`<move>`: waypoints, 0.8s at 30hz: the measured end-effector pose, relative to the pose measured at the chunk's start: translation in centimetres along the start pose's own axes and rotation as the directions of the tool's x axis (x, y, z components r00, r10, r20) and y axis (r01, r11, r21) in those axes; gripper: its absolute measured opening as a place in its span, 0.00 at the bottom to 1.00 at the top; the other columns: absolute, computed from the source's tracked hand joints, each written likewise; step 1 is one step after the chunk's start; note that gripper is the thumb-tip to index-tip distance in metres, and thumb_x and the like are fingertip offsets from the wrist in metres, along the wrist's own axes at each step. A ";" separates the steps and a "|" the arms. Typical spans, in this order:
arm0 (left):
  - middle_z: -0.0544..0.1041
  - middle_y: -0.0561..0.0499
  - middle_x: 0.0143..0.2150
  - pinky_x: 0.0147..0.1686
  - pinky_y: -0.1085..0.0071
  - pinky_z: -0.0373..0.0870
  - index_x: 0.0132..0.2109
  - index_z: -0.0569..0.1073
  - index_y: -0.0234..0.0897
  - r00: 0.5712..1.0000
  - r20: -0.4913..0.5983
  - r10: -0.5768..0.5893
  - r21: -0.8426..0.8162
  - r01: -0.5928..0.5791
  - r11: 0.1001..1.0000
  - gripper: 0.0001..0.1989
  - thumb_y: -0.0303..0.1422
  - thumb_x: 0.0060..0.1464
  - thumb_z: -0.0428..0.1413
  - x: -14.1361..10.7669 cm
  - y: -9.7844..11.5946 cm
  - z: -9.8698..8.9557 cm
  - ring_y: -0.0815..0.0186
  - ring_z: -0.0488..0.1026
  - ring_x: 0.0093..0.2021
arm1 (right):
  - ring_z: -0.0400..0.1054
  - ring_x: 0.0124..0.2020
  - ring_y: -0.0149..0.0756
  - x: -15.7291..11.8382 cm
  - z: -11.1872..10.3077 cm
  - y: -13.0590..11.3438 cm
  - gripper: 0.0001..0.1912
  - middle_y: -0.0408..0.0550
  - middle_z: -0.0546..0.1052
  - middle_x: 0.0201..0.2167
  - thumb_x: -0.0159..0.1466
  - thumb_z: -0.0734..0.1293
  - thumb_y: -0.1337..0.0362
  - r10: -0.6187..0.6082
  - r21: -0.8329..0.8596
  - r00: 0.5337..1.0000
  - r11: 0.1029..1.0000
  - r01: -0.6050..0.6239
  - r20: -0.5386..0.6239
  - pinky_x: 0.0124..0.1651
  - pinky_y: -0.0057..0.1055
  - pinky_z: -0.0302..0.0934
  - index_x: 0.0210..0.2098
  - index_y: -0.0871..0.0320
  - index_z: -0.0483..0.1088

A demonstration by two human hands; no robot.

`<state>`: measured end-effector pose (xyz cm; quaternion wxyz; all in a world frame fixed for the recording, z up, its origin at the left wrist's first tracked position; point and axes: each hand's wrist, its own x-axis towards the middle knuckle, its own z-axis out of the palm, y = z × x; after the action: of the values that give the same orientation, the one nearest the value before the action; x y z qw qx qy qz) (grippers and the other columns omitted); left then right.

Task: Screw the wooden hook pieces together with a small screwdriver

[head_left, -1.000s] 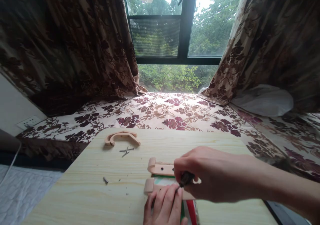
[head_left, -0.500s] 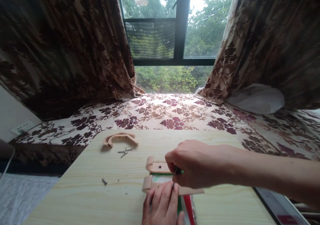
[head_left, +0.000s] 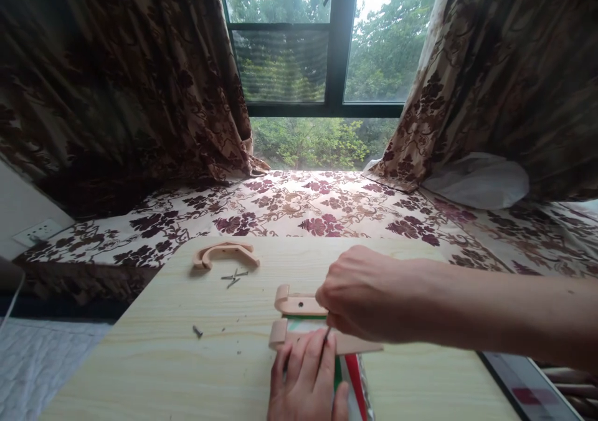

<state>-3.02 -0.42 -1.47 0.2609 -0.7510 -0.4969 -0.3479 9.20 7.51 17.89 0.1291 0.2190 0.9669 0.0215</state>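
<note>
My right hand point(head_left: 359, 296) is closed in a fist round a screwdriver, its handle hidden in the palm. The thin dark shaft point(head_left: 327, 334) points down between the fingers of my left hand. My left hand point(head_left: 306, 374) presses over the nearer curved wooden piece point(head_left: 279, 334), holding it down; the fingertips are close to the shaft. A second curved wooden piece point(head_left: 299, 304), with a dark screw hole or head in it, lies parallel behind. Both rest over a packet point(head_left: 354, 383) with green, white and red on it.
Two bent wooden pieces point(head_left: 224, 253) lie at the table's far left, near several screws point(head_left: 233, 278). A single screw point(head_left: 197, 331) lies further forward. A flat dark-framed device point(head_left: 523, 387) is at the right edge. Beyond the table point(head_left: 163, 359) are a floral-covered ledge point(head_left: 289, 206) and a window.
My right hand has turned slightly and shifted a little right and up, so the screwdriver handle no longer shows. My left hand stays on the nearer wooden piece. The view has tilted slightly.
</note>
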 end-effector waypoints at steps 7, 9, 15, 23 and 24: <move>0.76 0.53 0.38 0.46 0.65 0.58 0.39 0.73 0.42 0.990 0.073 -0.121 -0.092 0.128 0.988 0.18 0.35 0.58 0.38 -0.5 0.5 -0.4 0.65 0.70 0.41 | 0.49 0.15 0.27 0.3 -0.6 -1.4 0.08 0.42 0.66 0.17 0.52 0.61 0.76 -0.153 0.043 0.987 0.987 0.155 -0.049 0.18 0.28 0.40 0.21 0.60 0.65; 0.76 0.53 0.39 0.47 0.65 0.58 0.38 0.73 0.42 0.991 0.072 -0.109 -0.101 0.116 0.988 0.18 0.35 0.58 0.38 -0.6 0.6 -0.2 0.64 0.69 0.42 | 0.47 0.14 0.26 0.6 -0.3 -1.4 0.07 0.41 0.64 0.14 0.52 0.61 0.76 -0.120 0.048 0.992 0.991 0.122 -0.046 0.18 0.28 0.40 0.22 0.60 0.66; 0.75 0.53 0.43 0.46 0.67 0.58 0.43 0.72 0.39 0.994 0.073 0.079 -0.005 -0.079 0.997 0.15 0.34 0.56 0.43 0.0 -0.7 -0.8 0.66 0.69 0.44 | 0.47 0.14 0.27 0.2 -0.3 -0.7 0.04 0.41 0.65 0.15 0.52 0.62 0.73 -0.012 0.042 0.998 0.999 0.014 -0.059 0.18 0.29 0.39 0.26 0.59 0.67; 0.77 0.54 0.32 0.45 0.68 0.59 0.35 0.73 0.42 0.957 -0.271 -0.103 -0.046 0.093 0.995 0.18 0.33 0.58 0.38 0.0 0.3 1.9 0.69 0.71 0.35 | 0.58 0.22 0.29 0.0 -0.1 0.1 0.06 0.44 0.71 0.23 0.56 0.61 0.75 -0.142 0.034 0.987 0.989 0.145 -0.074 0.22 0.28 0.47 0.27 0.60 0.66; 0.77 0.54 0.31 0.45 0.69 0.59 0.34 0.73 0.43 0.940 -0.316 -0.126 -0.062 0.112 0.992 0.18 0.34 0.58 0.38 0.0 0.7 2.6 0.70 0.71 0.35 | 0.58 0.22 0.29 0.1 0.1 0.1 0.06 0.44 0.71 0.24 0.56 0.61 0.75 -0.147 0.040 0.986 0.988 0.150 -0.074 0.22 0.28 0.48 0.27 0.60 0.66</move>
<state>-1.65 1.22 -3.08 0.3002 -0.6588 -0.4851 -0.4905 9.19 7.65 17.80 0.0911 0.1482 0.9847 -0.0025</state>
